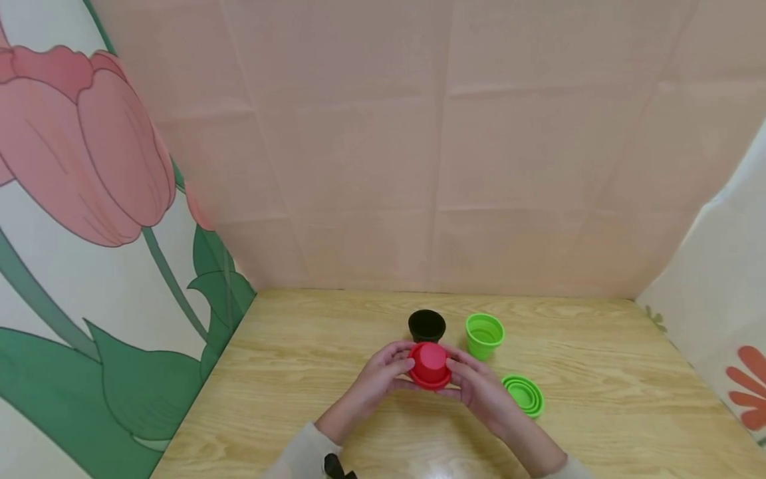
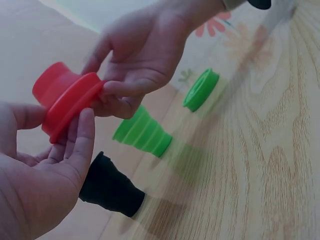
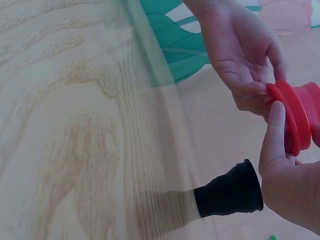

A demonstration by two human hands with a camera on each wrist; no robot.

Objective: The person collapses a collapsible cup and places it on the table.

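- the red cup (image 1: pixel 430 359) is being held above the desk (image 1: pixel 287 372), in front of the black cup (image 1: pixel 427 326); its base is being turned toward the person, its mouth away.
- its rim is being pinched from both sides by the left hand (image 1: pixel 383 369) and the right hand (image 1: pixel 479 386), thumbs being set on the near side.
- a partly folded shape is being shown, so the step in hand is being judged as extending or collapsing the cup; which one is not being revealed.
- for the next move, a steady rim grip and even pressure on the folds are seemingly being called for.
- any contents of the red cup are being hidden.
- the tall green cup (image 1: pixel 483 336) is being seen upright and extended, no contents being shown.
- the black cup's contents are being obscured by its dark interior.
- the flattened green cup (image 1: pixel 522 396) is being seen beside the right hand, its rings nested.
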